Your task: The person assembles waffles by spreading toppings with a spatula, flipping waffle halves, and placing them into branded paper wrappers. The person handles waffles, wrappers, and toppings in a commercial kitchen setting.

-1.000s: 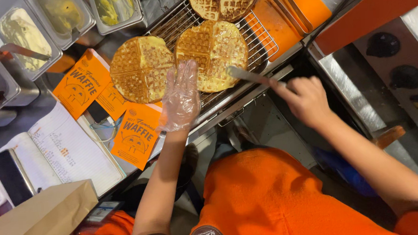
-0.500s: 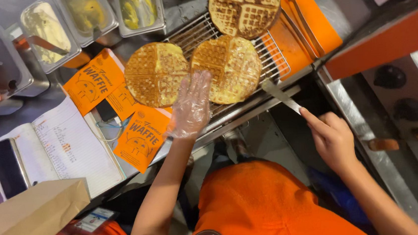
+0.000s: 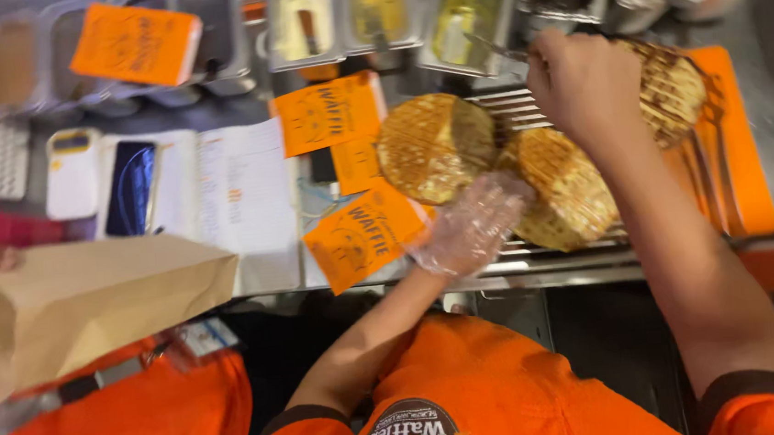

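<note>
Nearest, a plain brown paper bag lies at the worktop edge. Beyond it, an orange printed paper sleeve sits just beside the clear-gloved left hand, its grip loosely open, empty, touching the round golden waffle on the wire rack. Farther, the right hand is closed round a thin metal utensil near the steel topping tubs.

A stainless steel counter carries everything. Under the gloved left hand a wire cooling rack lies on it, with an orange mat to the right of the bare right hand. Left of the gloved hand lie orange paper sleeves, an open notebook, a dark phone and a brown paper bag.
</note>
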